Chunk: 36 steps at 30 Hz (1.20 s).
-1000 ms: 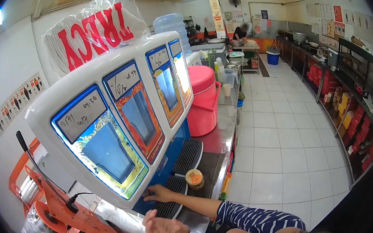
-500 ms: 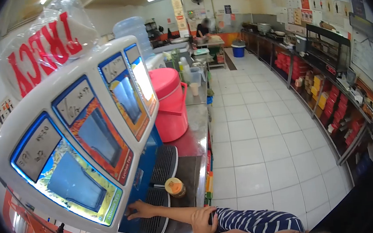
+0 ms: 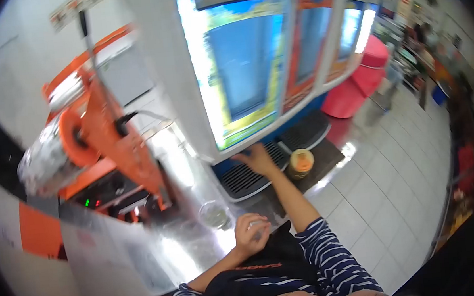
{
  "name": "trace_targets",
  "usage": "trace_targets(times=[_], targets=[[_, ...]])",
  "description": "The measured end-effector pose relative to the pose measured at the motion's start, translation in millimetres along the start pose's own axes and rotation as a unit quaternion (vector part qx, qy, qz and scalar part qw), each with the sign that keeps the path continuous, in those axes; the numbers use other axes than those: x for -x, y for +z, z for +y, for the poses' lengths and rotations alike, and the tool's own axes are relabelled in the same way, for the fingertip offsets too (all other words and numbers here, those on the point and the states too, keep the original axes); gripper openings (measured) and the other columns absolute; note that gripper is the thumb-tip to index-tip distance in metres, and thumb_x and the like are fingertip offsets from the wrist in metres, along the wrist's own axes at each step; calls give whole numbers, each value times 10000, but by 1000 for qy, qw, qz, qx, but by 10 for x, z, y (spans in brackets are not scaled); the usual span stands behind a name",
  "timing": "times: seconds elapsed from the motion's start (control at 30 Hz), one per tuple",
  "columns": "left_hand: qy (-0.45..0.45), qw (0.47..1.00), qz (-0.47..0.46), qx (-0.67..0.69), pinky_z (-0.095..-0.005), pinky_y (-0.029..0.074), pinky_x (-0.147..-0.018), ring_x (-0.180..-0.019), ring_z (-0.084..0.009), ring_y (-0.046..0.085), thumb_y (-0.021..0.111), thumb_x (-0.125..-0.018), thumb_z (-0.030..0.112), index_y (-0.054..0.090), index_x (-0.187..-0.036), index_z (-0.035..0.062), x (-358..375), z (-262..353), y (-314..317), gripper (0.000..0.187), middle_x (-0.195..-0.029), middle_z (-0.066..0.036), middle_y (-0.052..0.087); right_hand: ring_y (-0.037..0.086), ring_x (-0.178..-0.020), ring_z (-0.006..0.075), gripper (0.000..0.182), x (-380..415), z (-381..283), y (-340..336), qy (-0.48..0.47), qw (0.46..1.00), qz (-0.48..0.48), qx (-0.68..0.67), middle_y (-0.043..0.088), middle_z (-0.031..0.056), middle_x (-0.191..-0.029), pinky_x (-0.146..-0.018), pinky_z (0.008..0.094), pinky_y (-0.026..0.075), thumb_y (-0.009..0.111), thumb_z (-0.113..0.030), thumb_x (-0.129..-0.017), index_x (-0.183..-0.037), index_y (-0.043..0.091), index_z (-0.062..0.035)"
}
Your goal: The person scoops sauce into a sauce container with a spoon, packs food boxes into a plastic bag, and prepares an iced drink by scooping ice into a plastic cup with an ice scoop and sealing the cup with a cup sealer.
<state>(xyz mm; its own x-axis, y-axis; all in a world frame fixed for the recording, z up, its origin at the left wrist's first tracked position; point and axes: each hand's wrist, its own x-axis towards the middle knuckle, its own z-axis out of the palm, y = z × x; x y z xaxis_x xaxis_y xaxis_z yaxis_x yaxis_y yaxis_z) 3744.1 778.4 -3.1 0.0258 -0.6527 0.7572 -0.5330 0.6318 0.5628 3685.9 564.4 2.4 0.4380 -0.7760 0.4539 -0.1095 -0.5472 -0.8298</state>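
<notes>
My right hand [image 3: 256,160] reaches under the front edge of the drink dispenser [image 3: 168,57], above a black drip tray [image 3: 250,180]. Its fingers are apart at the blue base, and their tips are partly hidden by the dispenser. A jar with an orange and yellow lid [image 3: 302,163] stands to the right of that wrist. My left hand [image 3: 251,233] is in front of my dark apron [image 3: 281,252], its fingers curled; whether anything is inside them is hidden. Left of it, a clear cup [image 3: 213,214] rests on the metal counter [image 3: 164,249].
An orange sealing machine [image 3: 104,126] with a film roll stands at the left. A pink drink cooler [image 3: 351,94] is beyond the dispenser. Tiled floor [image 3: 367,192] lies to the right, with shelves [image 3: 466,183] at the far right.
The view has swung left and down, bringing in the sealing machine and cup. My left hand has come off my right forearm. My right hand is still under the dispenser.
</notes>
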Motion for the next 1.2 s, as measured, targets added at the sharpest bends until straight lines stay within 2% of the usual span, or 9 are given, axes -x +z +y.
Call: trace_targets(times=[0.23, 0.3, 0.37, 0.43, 0.7, 0.97, 1.07, 1.17, 1.2], targets=[[-115, 969, 136, -170, -421, 306, -925, -1075, -334, 398, 670, -588, 92, 370, -1155, -11, 727, -387, -479, 649, -1172, -205, 379, 627, -794, 236, 400, 32, -40, -15, 66, 997, -7, 35, 648, 164, -842, -721, 333, 473, 697, -330, -719, -867, 630, 36], [-160, 963, 163, -146, -399, 209, -1011, -1159, -307, 328, 673, -651, 135, 268, -1256, 1, 880, -586, -507, 740, -1228, -164, 331, 620, -823, 206, 365, 28, -167, -56, 98, 995, -22, 1, 649, 150, -869, -742, 323, 472, 703, -303, -724, -885, 629, 16], [-201, 957, 198, -70, -443, 195, -1020, -1199, -351, 278, 698, -566, 96, 214, -1288, -21, 939, -762, -481, 876, -1247, -195, 306, 609, -824, 179, 338, 54, -268, -94, 68, 997, -27, 10, 647, 122, -878, -740, 308, 466, 679, -266, -759, -945, 603, 5], [-266, 953, 136, -56, -432, 180, -1033, -1215, -337, 270, 716, -536, 63, 167, -1311, -21, 969, -811, -556, 953, -1272, -196, 292, 601, -784, 168, 318, 56, -181, -58, 44, 998, -22, -33, 645, 102, -845, -707, 303, 465, 675, -246, -767, -938, 588, 8], [-196, 970, 141, -2, -429, 180, -1036, -1218, -335, 271, 728, -534, 64, 152, -1318, -20, 329, -1185, -220, 977, -1288, -193, 284, 563, -727, 154, 332, 16, 15, -64, 38, 986, -91, -133, 615, 97, -816, -671, 302, 457, 639, -242, -803, -972, 542, 27], [-188, 969, 157, 39, -426, 181, -1039, -1222, -332, 272, 741, -531, 66, 134, -1326, -19, -25, -1475, 135, 1003, -1306, -190, 274, 575, -809, 162, 387, 15, -66, -43, 19, 993, -83, -81, 630, 103, -888, -757, 300, 448, 637, -252, -802, -1070, 531, 6], [-215, 962, 162, 38, -424, 181, -1040, -1223, -331, 273, 746, -530, 66, 128, -1329, -18, 99, -1538, 172, 1014, -1313, -189, 270, 582, -819, 163, 360, -4, -142, -99, 68, 990, -118, -49, 630, 106, -895, -764, 301, 455, 627, -254, -810, -1049, 548, 4], [-282, 943, 177, 18, -423, 181, -1042, -1224, -330, 273, 751, -529, 67, 121, -1332, -18, 605, -1435, 123, 1024, -1320, -187, 267, 604, -768, 169, 341, 9, 32, -11, -26, 998, -58, -27, 639, 115, -875, -703, 308, 475, 611, -282, -817, -970, 584, 22], [-314, 931, 185, 3, -422, 181, -1042, -1224, -329, 274, 752, -529, 67, 119, -1333, -17, 879, -1341, 56, 1027, -1322, -187, 266, 609, -778, 173, 331, 19, -157, -99, 20, 996, -80, -32, 643, 123, -876, -707, 305, 475, 617, -277, -811, -945, 595, 25]])
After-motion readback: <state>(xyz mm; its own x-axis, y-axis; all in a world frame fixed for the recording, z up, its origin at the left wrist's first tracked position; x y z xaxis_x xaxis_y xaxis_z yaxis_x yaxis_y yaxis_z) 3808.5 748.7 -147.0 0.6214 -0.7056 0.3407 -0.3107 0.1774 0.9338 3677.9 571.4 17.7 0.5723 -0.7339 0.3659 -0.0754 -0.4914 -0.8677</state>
